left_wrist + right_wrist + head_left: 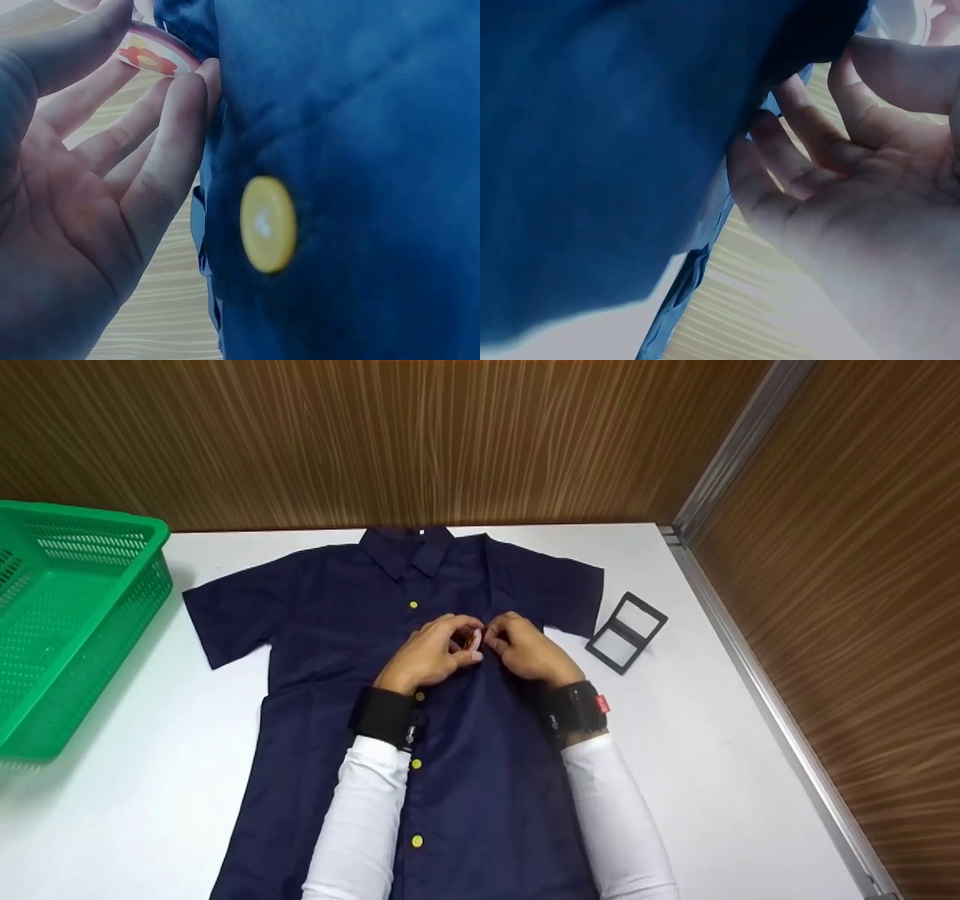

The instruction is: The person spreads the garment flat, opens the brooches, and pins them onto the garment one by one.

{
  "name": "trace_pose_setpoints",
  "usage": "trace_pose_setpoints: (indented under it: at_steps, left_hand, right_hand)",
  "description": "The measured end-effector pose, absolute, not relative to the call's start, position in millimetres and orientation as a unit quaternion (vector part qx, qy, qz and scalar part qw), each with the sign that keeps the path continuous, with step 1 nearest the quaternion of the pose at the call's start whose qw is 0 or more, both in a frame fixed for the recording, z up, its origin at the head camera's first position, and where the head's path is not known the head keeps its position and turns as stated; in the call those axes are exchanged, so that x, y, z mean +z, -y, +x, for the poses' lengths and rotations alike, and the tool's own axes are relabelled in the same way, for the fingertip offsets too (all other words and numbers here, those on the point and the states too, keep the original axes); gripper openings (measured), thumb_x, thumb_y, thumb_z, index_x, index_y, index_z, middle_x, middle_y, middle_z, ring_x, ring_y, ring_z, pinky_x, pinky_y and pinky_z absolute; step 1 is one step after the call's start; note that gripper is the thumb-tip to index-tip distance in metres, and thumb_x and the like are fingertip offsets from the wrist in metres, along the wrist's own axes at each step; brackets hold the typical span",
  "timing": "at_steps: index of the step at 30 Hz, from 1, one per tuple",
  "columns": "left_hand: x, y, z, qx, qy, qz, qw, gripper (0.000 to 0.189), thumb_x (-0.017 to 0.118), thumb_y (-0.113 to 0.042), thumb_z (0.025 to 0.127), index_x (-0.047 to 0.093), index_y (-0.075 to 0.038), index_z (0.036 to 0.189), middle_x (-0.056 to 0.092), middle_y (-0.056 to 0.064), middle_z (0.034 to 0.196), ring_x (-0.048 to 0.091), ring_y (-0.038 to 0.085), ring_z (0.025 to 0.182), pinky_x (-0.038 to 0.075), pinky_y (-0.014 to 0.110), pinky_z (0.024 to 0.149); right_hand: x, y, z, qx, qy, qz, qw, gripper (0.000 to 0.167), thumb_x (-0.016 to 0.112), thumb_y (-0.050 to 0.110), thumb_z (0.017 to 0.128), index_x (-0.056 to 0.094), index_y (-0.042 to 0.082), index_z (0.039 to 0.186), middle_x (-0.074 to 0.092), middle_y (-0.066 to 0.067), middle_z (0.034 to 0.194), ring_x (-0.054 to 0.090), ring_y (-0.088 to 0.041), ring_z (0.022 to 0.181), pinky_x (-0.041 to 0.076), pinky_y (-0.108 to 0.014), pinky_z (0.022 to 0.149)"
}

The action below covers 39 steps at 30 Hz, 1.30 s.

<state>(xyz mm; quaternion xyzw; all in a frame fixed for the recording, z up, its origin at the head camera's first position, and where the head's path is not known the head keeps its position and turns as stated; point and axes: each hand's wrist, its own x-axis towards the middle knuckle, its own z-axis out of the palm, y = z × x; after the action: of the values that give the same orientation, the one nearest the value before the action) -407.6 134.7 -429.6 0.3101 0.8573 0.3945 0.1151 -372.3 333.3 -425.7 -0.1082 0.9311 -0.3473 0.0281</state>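
A navy short-sleeved shirt [330, 780] with yellow buttons lies face up on the white table. Over its chest, my left hand [429, 654] pinches a small round badge [473, 640] by its edge, between thumb and fingers. The left wrist view shows the badge's printed face [154, 58] in red and white, with a yellow shirt button [268, 224] close by. Just to the right, my right hand [529, 649] pinches a raised fold of the shirt's chest cloth. In the right wrist view the badge's pale back [904, 19] is right beside this hand's thumb.
A green perforated basket [112, 615] stands at the left. Right of the shirt's sleeve lies a black two-window frame [627, 632]. Wood-patterned panels [375, 442] close off the back and right of the table [720, 780].
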Motion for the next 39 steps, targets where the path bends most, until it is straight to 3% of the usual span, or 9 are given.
trace_pose_setpoints:
  at_steps: [7,14,28,39]
  left_hand:
    - [-430,-135,-409,0.415,-0.847,0.307,0.125,0.043,0.075,-0.022,0.096,0.064,-0.015,0.137,0.066,0.008,0.129,0.067,0.024,0.115,0.053,0.043,0.1]
    - [-430,-129,-414,0.429,-0.829,0.337,0.12,0.046,0.075,-0.012,0.095,0.062,-0.002,0.138,0.067,0.018,0.126,0.066,0.031,0.115,0.054,0.045,0.101]
    - [-430,-125,-412,0.4,-0.841,0.34,0.13,0.05,0.078,-0.013,0.092,0.064,-0.004,0.139,0.067,0.018,0.124,0.066,0.031,0.107,0.053,0.041,0.096]
    - [-425,-132,-407,0.374,-0.856,0.329,0.138,0.049,0.078,-0.016,0.091,0.065,-0.006,0.138,0.067,0.014,0.12,0.061,0.028,0.114,0.048,0.042,0.104]
  right_hand:
    - [-425,-339,-373,-0.359,-0.923,-0.132,0.048,0.033,0.071,0.007,0.092,0.066,-0.006,0.121,0.063,-0.023,0.128,0.058,-0.037,0.125,0.041,-0.048,0.116]
    - [-425,-336,-374,-0.35,-0.926,-0.135,0.038,0.033,0.079,0.008,0.087,0.071,-0.006,0.116,0.065,-0.022,0.126,0.06,-0.036,0.124,0.043,-0.046,0.114]
    - [-424,-335,-374,-0.337,-0.935,-0.109,0.021,0.006,0.071,0.0,0.087,0.077,-0.002,0.087,0.07,-0.02,0.125,0.062,-0.034,0.124,0.044,-0.045,0.115]
    - [-424,-334,-370,-0.345,-0.933,-0.103,0.024,0.004,0.065,0.0,0.092,0.068,0.001,0.09,0.066,-0.014,0.111,0.061,-0.03,0.112,0.046,-0.044,0.106]
